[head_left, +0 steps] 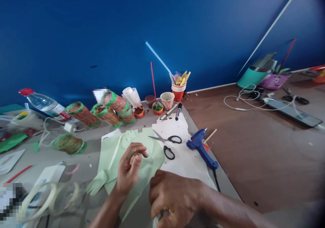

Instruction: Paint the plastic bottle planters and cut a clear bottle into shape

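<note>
As I look down over the counter (91, 157) from out here, a bottle with a red cap (42, 101) leans at the far left, and clear-centred rings (42, 201) blur near the bottom. Next come brown tubes with green rims (85, 115), most grouped towards the wall and one lying nearer me.

My left hand (128, 168) is over the light green paper (149, 165), its fingers (135, 148) curled, with a narrow gap between thumb and forefinger and nothing visible between them. I can't tell whether that hand touches the sheet.

Beyond it, black-handled scissors (166, 140) lie with blades parted, the handles resting across white paper (180, 157). My right hand (174, 199) is lower and closer, its fingers wrapped round a pale object (156, 219) at the bottom edge (too hidden for me to name). That object sits inside the grip, only a sliver showing beside the curled fingers.

Further right, a blue glue gun (203, 148) lies on its side at the white paper's edge, well apart from a phone (291, 110) with white earphones (240, 99) at the far right.
</note>
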The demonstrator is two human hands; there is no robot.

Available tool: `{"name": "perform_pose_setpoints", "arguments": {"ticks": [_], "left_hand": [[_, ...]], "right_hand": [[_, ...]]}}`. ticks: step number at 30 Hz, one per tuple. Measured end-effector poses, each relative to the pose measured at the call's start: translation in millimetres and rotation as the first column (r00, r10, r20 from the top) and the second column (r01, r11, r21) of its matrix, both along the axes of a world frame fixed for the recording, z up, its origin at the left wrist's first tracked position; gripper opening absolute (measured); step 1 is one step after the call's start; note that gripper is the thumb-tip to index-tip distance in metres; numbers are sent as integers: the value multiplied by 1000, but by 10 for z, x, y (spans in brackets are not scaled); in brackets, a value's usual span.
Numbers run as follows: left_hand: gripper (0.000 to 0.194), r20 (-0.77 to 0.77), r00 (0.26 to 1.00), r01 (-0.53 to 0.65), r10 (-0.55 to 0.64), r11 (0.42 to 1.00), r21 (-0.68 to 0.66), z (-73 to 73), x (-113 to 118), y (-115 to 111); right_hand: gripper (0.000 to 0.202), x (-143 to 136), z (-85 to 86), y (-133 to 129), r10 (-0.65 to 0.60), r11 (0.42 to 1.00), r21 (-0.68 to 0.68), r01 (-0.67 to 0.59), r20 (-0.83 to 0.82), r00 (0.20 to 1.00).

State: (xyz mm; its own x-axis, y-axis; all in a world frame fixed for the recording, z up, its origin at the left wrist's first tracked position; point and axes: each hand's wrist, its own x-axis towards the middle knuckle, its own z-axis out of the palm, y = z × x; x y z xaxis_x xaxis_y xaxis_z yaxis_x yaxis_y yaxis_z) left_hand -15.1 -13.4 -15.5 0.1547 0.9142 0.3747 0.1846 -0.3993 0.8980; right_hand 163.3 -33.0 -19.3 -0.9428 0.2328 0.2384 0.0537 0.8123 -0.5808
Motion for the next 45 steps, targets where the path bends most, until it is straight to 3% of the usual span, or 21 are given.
{"name": "perform_pose_setpoints", "arguments": {"ticks": [5, 9, 14, 23, 27, 34, 39, 43, 45], "left_hand": [[24, 13, 1000, 4, -5, 1000, 12, -16, 7, 22], [25, 13, 1000, 4, -4, 1000, -6, -12, 8, 18], [26, 13, 1000, -8, 9, 1000, -19, -14, 4, 13], [24, 18, 1000, -20, 19, 1000, 2, 11, 23, 15], [23, 17, 1000, -19, 19, 1000, 9, 12, 25, 13], [22, 41, 998, -39, 41, 998, -44, 26, 36, 17], [23, 55, 997, -48, 51, 997, -58, 28, 46, 12], [24, 80, 996, -44, 50, 996, -73, 29, 44, 10], [24, 83, 995, -40, 47, 996, -79, 32, 42, 12]], "right_hand": [[6, -26, -113, -49, 149, 988, -52, -148, 11, 989], [31, -44, -214, -61, 273, 941, -213, -263, 17, 962], [38, -60, -147, -31, 269, 912, -296, -283, -87, 959], [6, -36, -34, -38, 192, 891, -385, -240, -160, 968], [24, -34, 31, -48, 194, 849, -469, -244, -153, 969], [13, -70, -95, -92, 229, 753, -586, -298, -191, 954], [12, -118, -88, -79, 192, 758, -591, -276, -202, 960], [5, -185, -108, -74, 244, 741, -568, -357, -268, 932], [12, -210, -146, -95, 262, 757, -548, -356, -245, 934]]}}
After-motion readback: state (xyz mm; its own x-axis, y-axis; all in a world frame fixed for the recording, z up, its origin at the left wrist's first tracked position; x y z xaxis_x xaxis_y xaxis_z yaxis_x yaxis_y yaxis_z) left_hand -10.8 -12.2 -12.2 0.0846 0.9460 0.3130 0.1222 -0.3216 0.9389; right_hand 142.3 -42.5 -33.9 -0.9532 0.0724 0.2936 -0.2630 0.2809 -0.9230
